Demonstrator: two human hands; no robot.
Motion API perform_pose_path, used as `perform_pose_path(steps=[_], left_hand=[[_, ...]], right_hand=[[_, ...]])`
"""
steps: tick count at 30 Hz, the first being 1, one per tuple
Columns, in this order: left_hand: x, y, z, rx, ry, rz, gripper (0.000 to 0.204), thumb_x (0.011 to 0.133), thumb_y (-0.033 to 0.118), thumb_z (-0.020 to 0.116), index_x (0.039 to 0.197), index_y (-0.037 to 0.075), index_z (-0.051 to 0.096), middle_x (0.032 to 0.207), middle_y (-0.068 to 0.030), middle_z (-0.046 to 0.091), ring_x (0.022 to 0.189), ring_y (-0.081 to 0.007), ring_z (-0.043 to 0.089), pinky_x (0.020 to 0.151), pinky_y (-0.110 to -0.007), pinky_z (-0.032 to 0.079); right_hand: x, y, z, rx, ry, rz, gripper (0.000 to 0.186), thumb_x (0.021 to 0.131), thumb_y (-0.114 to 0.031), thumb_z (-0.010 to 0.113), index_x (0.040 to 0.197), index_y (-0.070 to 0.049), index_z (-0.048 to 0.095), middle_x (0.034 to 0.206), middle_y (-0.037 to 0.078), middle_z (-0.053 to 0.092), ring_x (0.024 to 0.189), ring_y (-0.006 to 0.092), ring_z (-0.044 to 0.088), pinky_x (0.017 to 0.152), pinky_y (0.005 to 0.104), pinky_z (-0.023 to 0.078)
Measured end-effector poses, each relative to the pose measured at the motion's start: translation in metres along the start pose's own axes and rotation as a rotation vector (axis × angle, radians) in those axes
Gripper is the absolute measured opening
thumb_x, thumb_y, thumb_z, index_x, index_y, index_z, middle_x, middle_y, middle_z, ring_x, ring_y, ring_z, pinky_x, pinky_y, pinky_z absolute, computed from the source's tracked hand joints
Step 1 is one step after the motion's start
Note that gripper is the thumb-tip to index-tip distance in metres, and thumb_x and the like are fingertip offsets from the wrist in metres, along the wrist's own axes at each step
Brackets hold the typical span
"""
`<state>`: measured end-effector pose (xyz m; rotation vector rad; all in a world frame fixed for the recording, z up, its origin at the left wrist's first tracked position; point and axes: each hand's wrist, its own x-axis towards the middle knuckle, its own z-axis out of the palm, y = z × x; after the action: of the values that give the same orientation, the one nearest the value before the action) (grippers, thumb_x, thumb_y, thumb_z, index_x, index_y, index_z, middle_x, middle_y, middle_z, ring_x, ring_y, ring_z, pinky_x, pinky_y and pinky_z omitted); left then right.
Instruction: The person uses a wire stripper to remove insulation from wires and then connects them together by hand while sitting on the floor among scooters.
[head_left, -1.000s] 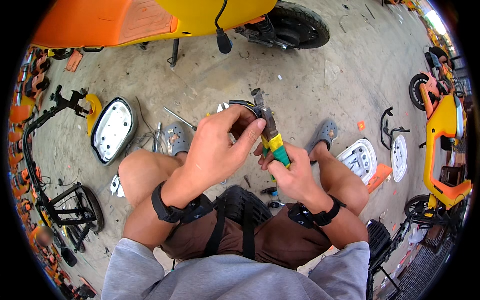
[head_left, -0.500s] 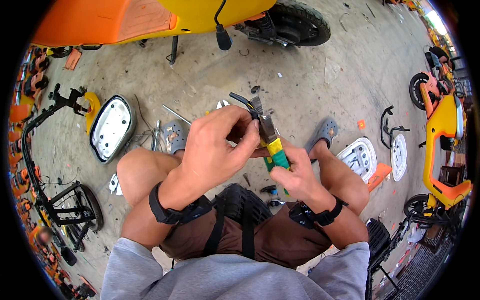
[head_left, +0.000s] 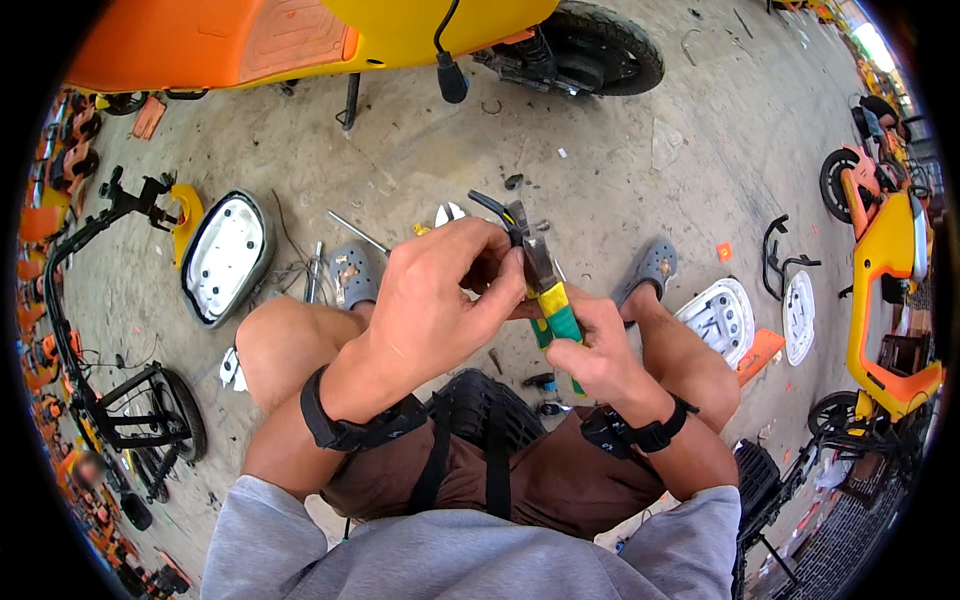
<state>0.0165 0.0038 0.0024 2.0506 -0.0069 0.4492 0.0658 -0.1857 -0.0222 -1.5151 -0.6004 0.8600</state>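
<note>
"What's being held there, mid-frame?"

"The right hand (head_left: 592, 350) is curled round the green-and-yellow handles of the pliers (head_left: 551, 296), their metal head pointing up the frame. The left hand (head_left: 445, 290) is pinched narrow on a black cable (head_left: 491, 206), just beside that head."

"Why so close together?"

"Probably to steady the cable against the metal. Those fingers hide whether the jaws bite on it."

"Anything in the way?"

"Bent knees (head_left: 285, 340) flank the work. Farther out, a metal rod (head_left: 360, 233) and an oval shell (head_left: 228, 258) lie left of centre, a white panel (head_left: 718, 320) right, and a yellow-orange scooter (head_left: 400, 35) crowds the upper left."
</note>
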Motion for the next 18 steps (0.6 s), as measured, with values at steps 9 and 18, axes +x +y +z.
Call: perform_pose_path(steps=[9,18], left_hand=[[-0.001,-0.001,0.001,0.023,0.09,0.124,0.01,0.08,0.0,0.071,0.084,-0.003,0.062,0.071,-0.0101,0.063,0.056,-0.0191,0.063,0.051,-0.029,0.051],[-0.001,0.001,0.0,0.077,0.108,0.16,0.012,0.081,0.0,0.072,0.086,-0.003,0.062,0.073,-0.0104,0.063,0.058,-0.0201,0.064,0.052,-0.029,0.051]], right_hand=[[-0.002,0.009,-0.004,0.337,-0.088,0.013,0.075,0.064,0.002,0.046,0.138,0.007,0.043,0.14,0.017,0.049,0.12,0.0317,0.059,0.1,0.0347,0.042],[-0.001,0.016,-0.008,0.151,-0.116,-0.083,0.071,0.065,0.0,0.047,0.135,0.008,0.047,0.141,0.018,0.048,0.123,0.029,0.057,0.101,0.0318,0.038]])
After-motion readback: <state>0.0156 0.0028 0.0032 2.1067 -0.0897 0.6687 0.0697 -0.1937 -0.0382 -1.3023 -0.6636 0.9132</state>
